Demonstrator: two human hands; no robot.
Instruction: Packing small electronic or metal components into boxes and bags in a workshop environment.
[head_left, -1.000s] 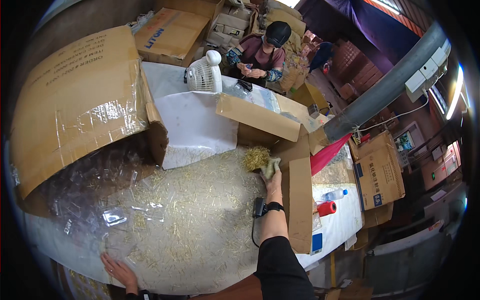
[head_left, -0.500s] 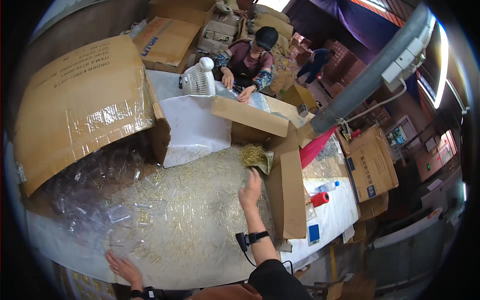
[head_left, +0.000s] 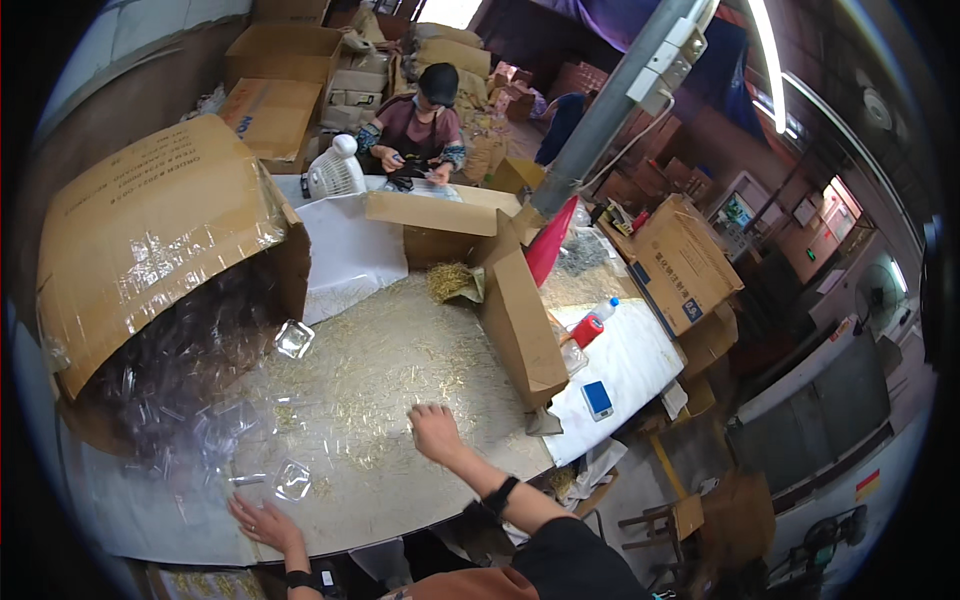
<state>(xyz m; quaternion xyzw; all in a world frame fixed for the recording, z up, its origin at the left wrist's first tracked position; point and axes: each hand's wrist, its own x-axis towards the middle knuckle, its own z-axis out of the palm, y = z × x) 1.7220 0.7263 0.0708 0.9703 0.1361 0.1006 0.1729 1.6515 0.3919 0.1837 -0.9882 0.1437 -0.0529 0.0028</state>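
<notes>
Clear plastic shells (head_left: 292, 480) lie on the tabletop (head_left: 380, 370) by my left hand (head_left: 262, 522), whose grip rests flat and empty just beside them. I judge I'm at the gathering step; next calls for closing on a shell. Further right, scattered straw-like sticks (head_left: 400, 375) spread under my right hand (head_left: 435, 432), grip loosely curled, apparently holding nothing. A second ago that hand reached the far clump (head_left: 450, 280); now it's drawn back near me.
</notes>
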